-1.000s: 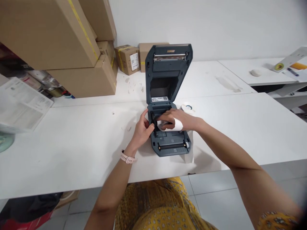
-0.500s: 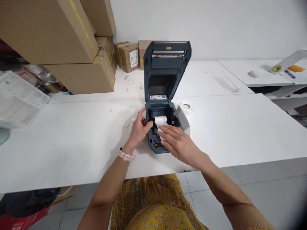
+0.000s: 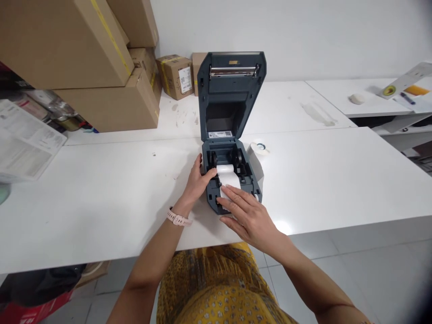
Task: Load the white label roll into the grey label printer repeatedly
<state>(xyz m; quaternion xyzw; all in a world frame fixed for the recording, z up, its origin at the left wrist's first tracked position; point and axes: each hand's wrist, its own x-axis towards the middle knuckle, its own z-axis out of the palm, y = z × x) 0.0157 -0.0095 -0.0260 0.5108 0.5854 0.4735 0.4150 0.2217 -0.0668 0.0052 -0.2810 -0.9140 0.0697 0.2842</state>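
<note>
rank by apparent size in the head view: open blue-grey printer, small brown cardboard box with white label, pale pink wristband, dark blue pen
Open blue-grey printer
Brown cardboard box with white label
Pale pink wristband
Dark blue pen

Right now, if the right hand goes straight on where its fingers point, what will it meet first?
The right hand would likely meet the left hand, whose thumb lies at the left edge of the printer. Depth is unclear; that edge may come first.

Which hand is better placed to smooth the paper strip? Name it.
Right, I'd say: the right hand lies over the front of the paper strip, while the left hand holds the side of the printer.
</note>
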